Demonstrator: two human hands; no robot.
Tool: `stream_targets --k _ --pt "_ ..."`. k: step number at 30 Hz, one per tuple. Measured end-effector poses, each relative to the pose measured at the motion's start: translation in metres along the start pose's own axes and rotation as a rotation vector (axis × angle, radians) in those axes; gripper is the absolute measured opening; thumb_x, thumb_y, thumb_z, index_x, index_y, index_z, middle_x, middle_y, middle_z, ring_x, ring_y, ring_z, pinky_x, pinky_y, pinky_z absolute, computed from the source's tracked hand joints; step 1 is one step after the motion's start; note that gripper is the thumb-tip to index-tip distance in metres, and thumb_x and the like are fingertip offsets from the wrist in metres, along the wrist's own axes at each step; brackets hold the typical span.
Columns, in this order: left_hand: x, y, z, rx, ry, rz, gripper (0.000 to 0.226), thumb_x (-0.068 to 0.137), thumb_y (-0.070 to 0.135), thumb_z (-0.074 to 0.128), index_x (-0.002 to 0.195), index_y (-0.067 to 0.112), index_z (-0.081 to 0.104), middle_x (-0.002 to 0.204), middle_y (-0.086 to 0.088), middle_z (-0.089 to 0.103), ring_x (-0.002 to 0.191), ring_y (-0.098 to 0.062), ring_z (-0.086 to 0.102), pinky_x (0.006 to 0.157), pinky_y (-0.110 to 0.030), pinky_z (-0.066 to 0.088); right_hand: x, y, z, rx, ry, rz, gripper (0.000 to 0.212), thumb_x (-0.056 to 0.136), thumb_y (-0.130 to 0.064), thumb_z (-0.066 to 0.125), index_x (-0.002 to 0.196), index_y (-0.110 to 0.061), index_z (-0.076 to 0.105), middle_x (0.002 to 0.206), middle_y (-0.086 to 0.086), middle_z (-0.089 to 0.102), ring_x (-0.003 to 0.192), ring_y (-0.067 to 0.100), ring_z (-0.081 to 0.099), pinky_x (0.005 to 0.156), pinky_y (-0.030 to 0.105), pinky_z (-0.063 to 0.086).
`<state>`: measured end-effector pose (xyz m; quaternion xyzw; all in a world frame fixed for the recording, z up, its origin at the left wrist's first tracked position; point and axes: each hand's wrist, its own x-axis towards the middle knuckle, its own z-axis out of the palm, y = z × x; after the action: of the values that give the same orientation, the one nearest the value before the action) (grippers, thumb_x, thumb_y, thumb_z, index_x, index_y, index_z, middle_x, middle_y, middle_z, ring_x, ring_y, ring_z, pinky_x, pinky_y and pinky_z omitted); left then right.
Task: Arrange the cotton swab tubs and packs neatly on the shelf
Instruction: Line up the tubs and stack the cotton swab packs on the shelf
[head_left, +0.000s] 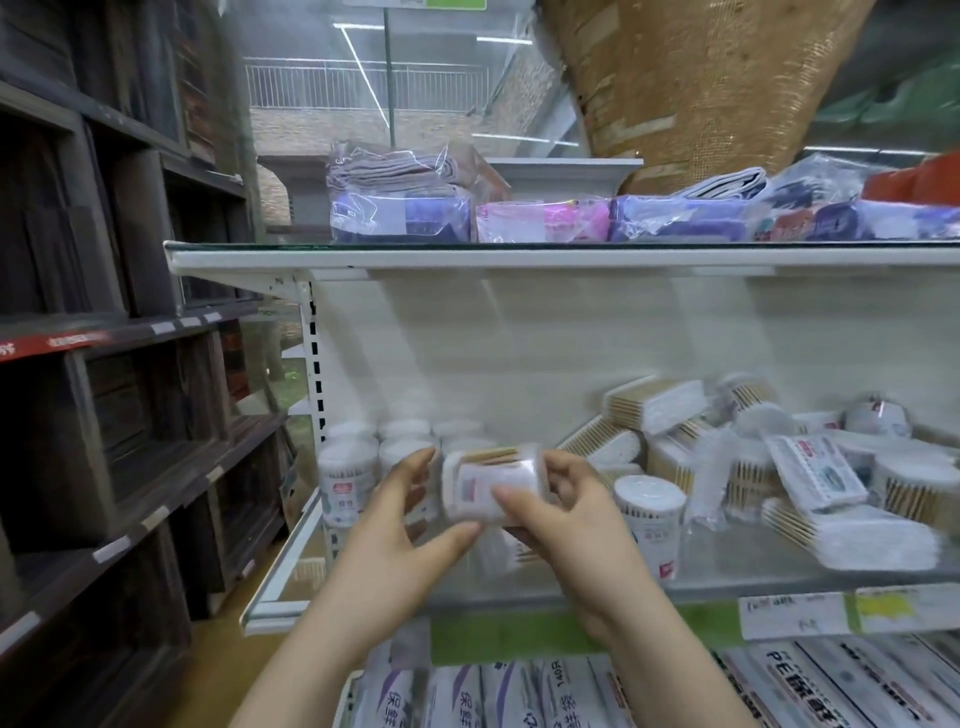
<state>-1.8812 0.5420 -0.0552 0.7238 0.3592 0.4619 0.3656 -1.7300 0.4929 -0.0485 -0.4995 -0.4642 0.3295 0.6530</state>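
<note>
- Standing tubs are sitting upright in tidy rows at the far left of the shelf, lids up and touching one another; this looks like the finished block, packed close so each new tub has a neighbour to line up against.
- The left hand is cupping the left end of a held tub, its fingers curling round the far side and its thumb pressing in from below, which seems meant to steady the tub while it is being turned.
- The held tub is lying on its side in the air just in front of the standing rows, label facing the camera, probably so it can be tipped upright before going down.
- The right hand is gripping the tub's right end, thumb across the front and fingers wrapping behind; the fingertips there are hidden.
- A lone tub is standing apart, just right of the hands, likely waiting its turn.
- A jumbled heap of packs is leaning and overlapping at the right, flat packs and tubs mixed, so most of the sorting appears to be lying ahead.
</note>
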Motion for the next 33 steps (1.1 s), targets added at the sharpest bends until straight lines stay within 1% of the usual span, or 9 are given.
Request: stream_targets --k 2,4,8,15,18,21,24,29,33 --pt "0.001 0.009 -0.001 -0.235 -0.082 -0.072 0.068 0.074 0.026 0.077 0.134 0.025 0.045 0.129 0.005 0.058 0.115 -0.008 0.058 0.098 -0.029 0.048 0.000 -0.003 -0.001 0.473 -0.066 0.135 0.051 0.073 -0.011 0.072 0.118 -0.002 0.051 0.114 0.019 0.066 0.102 0.030 0.067 0.090 0.042 0.054" --pt "0.001 0.014 0.002 -0.471 -0.130 -0.107 0.064 0.070 0.027 0.077 0.129 0.017 0.052 0.119 -0.003 0.068 0.110 -0.014 0.064 0.093 -0.031 0.053 -0.003 -0.005 -0.003 0.665 -0.136 0.230 0.055 0.073 -0.015 0.067 0.123 0.004 0.051 0.116 0.025 0.065 0.105 0.033 0.065 0.088 0.042 0.055" --pt "-0.005 0.022 0.010 -0.675 -0.077 -0.096 0.061 0.063 0.024 0.071 0.122 0.014 0.058 0.108 -0.002 0.072 0.102 -0.015 0.068 0.081 -0.024 0.056 -0.016 -0.006 -0.008 0.562 -0.222 0.313 0.042 0.070 -0.037 0.063 0.099 -0.008 0.071 0.102 0.020 0.071 0.087 0.027 0.069 0.072 0.032 0.057" --pt "-0.007 0.028 0.023 -0.669 -0.057 -0.077 0.059 0.063 0.038 0.072 0.116 0.014 0.062 0.111 -0.010 0.070 0.102 -0.023 0.068 0.081 -0.030 0.054 -0.030 -0.011 -0.012 0.460 -0.288 0.373 0.062 0.071 -0.058 0.052 0.098 -0.006 0.070 0.083 0.017 0.070 0.059 0.017 0.061 0.056 0.025 0.046" --pt "-0.010 0.027 0.030 -0.640 -0.090 -0.059 0.055 0.071 0.028 0.079 0.121 0.018 0.058 0.112 -0.007 0.071 0.104 -0.024 0.066 0.085 -0.034 0.054 -0.035 -0.010 -0.010 0.544 -0.337 0.449 0.065 0.076 -0.064 0.044 0.090 -0.007 0.074 0.074 0.014 0.068 0.055 0.016 0.057 0.052 0.023 0.044" --pt "-0.021 0.024 0.035 -0.552 -0.162 -0.028 0.081 0.064 0.012 0.077 0.133 0.035 0.043 0.118 0.004 0.068 0.108 -0.018 0.065 0.095 -0.037 0.051 -0.040 -0.007 -0.010 0.613 -0.367 0.511 0.073 0.079 -0.071 0.036 0.093 -0.009 0.073 0.069 0.009 0.065 0.054 0.015 0.056 0.051 0.023 0.043" --pt "-0.031 0.022 0.040 -0.553 -0.179 -0.004 0.098 0.059 0.006 0.078 0.134 0.050 0.032 0.117 0.017 0.067 0.106 -0.011 0.066 0.087 -0.023 0.053 -0.043 -0.001 -0.013 0.634 -0.387 0.533 0.078 0.078 -0.076 0.032 0.086 -0.009 0.071 0.068 0.005 0.062 0.053 0.014 0.056 0.054 0.025 0.040" --pt "-0.035 0.026 0.047 -0.474 -0.080 0.049 0.105 0.043 0.025 0.088 0.126 0.062 0.034 0.116 0.025 0.064 0.101 -0.002 0.066 0.081 -0.019 0.052 -0.045 0.001 -0.015 0.607 -0.379 0.518 0.076 0.077 -0.075 0.030 0.084 -0.015 0.076 0.077 0.004 0.063 0.056 0.013 0.055 0.058 0.026 0.034" --pt "-0.037 0.032 0.051 -0.415 0.000 0.055 0.100 0.043 0.023 0.089 0.123 0.058 0.039 0.112 0.016 0.065 0.094 0.001 0.067 0.072 -0.013 0.052 -0.048 0.000 -0.014 0.641 -0.345 0.462 0.068 0.075 -0.069 0.035 0.098 -0.021 0.076 0.085 0.005 0.070 0.069 0.014 0.061 0.066 0.027 0.042"
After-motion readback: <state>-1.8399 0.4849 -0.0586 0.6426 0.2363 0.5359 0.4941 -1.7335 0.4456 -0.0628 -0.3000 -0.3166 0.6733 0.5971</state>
